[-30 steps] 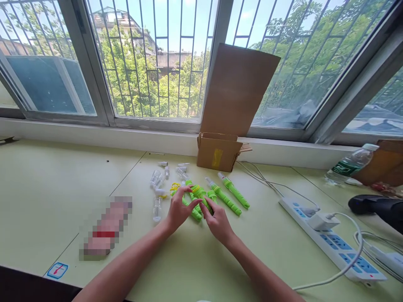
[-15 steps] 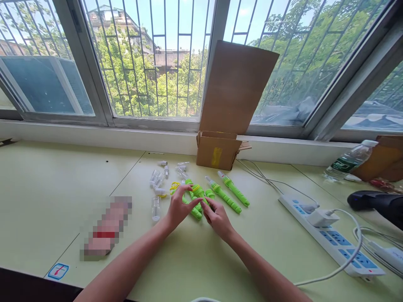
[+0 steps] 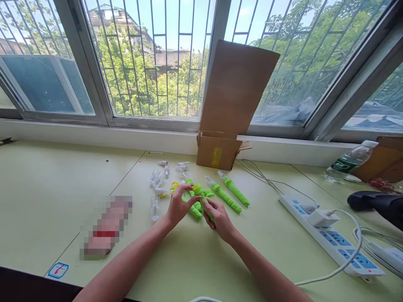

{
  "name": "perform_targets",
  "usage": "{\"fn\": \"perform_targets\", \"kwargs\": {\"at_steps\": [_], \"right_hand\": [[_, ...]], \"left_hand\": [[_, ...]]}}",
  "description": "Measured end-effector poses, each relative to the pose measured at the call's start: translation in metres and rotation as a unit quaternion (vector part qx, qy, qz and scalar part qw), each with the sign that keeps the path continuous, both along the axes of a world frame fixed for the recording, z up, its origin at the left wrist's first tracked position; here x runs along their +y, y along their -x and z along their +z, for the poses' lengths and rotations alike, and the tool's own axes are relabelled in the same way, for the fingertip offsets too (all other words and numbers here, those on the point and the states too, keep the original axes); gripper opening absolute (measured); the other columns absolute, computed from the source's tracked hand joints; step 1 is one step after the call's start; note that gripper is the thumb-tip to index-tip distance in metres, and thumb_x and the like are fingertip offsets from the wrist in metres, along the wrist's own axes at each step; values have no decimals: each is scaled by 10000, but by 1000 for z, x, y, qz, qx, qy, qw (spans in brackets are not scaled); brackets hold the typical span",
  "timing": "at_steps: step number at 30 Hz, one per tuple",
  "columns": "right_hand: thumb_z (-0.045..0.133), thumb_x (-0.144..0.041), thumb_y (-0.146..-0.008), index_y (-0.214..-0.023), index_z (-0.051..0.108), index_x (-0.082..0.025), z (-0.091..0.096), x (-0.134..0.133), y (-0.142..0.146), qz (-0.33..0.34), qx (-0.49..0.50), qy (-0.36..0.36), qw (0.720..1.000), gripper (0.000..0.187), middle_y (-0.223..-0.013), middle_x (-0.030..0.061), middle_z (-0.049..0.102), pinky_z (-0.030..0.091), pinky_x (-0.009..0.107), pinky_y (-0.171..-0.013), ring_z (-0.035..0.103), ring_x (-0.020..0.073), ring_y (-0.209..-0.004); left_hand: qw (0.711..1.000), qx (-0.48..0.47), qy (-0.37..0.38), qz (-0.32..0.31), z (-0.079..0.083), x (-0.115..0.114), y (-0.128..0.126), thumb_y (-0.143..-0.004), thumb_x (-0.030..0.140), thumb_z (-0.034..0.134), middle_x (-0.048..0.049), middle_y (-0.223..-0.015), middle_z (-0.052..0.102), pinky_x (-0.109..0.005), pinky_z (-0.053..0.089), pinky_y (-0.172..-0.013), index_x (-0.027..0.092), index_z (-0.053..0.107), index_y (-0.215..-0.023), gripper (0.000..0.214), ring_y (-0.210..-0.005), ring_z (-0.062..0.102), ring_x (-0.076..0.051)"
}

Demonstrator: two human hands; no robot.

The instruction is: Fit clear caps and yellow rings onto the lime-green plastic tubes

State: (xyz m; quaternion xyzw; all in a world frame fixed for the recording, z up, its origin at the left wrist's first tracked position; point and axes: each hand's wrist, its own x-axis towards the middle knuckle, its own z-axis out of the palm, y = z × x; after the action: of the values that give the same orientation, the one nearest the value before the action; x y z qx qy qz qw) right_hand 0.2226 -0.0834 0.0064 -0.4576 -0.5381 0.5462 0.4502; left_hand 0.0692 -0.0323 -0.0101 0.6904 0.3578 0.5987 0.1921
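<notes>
My right hand (image 3: 220,220) is closed round the lower body of a green plastic tube (image 3: 204,203), a segmented handle with a yellow ring (image 3: 197,188) at its wider top. Curved round that top end is my left hand (image 3: 179,204), its thumb and forefinger at the yellow ring. Other green tubes (image 3: 195,213) lie partly hidden behind the fingers. To the right rest two green tubes with clear tips (image 3: 223,195) (image 3: 236,189). Left of my hands are clear plastic cups (image 3: 155,208), small white-and-clear nozzles (image 3: 166,170) and loose yellow rings (image 3: 175,185).
A cardboard box (image 3: 217,151) with a raised flap stands against the window sill. On the right lie a white power strip (image 3: 330,239) with cables and a water bottle (image 3: 349,161). A pixelated pinkish object (image 3: 108,226) lies on the left of the table.
My right hand has shifted slightly, and more of the green tube's body shows under its fingers. The left hand stays almost in place at the yellow ring.
</notes>
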Motion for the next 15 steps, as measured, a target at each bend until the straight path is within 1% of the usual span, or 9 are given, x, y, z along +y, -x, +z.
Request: {"fn": "perform_targets", "kwargs": {"at_steps": [7, 9, 11, 12, 13, 14, 15], "right_hand": [[499, -549, -867, -820, 505, -197, -2, 0, -1, 16, 22, 0, 1000, 354, -456, -93, 402, 149, 192, -306, 254, 48, -301], [478, -538, -885, -822, 509, -198, -2, 1, -1, 20, 8, -10, 1000, 347, -452, -94, 393, 157, 196, -306, 247, 52, -298], [454, -525, -905, -820, 520, -198, -2, 2, -2, 11, -32, -38, 999, 344, -441, -91, 389, 189, 206, -312, 252, 61, -300], [445, -515, -913, -819, 531, -197, -1, 2, -3, -1, -65, -64, 996, 343, -442, -81, 409, 228, 213, -323, 284, 72, -310], [446, -502, -917, -828, 550, -193, -1, 2, -4, -17, -105, -100, 989, 337, -463, -59, 460, 292, 222, -352, 356, 89, -338], [457, -483, -917, -860, 577, -188, -1, 3, -5, -35, -151, -145, 977, 323, -528, -21, 546, 379, 238, -414, 464, 117, -410], [474, -461, -913, -921, 603, -183, -2, 3, -6, -55, -198, -194, 959, 307, -649, 28, 636, 458, 264, -516, 572, 156, -536]], "left_hand": [[1000, -5, 12, -8, 2, -1, 0, -741, 335, 746, -62, -1030, 707, -406, 506, -897, 208, 565, -884, 264, -995, 668, -225], [1000, -7, 12, -12, 3, -3, 0, -751, 323, 738, -73, -1080, 699, -415, 502, -910, 211, 556, -882, 250, -1030, 658, -231], [1000, -15, 6, -13, 3, -5, -1, -767, 305, 725, -80, -1114, 692, -419, 502, -917, 215, 546, -885, 232, -1062, 647, -233], [1000, -20, 2, -13, 3, -6, -1, -774, 296, 718, -79, -1119, 692, -418, 504, -915, 217, 542, -887, 224, -1068, 644, -231], [1000, -24, -2, -11, 3, -6, -2, -780, 289, 712, -76, -1117, 693, -415, 507, -912, 219, 539, -888, 216, -1069, 644, -228], [1000, -28, -7, -8, 3, -7, -2, -784, 282, 709, -73, -1111, 696, -412, 509, -910, 220, 537, -888, 210, -1066, 645, -224], [999, -30, -13, -4, 3, -8, -3, -786, 278, 707, -69, -1106, 697, -411, 510, -909, 220, 536, -886, 207, -1063, 646, -223]]}}
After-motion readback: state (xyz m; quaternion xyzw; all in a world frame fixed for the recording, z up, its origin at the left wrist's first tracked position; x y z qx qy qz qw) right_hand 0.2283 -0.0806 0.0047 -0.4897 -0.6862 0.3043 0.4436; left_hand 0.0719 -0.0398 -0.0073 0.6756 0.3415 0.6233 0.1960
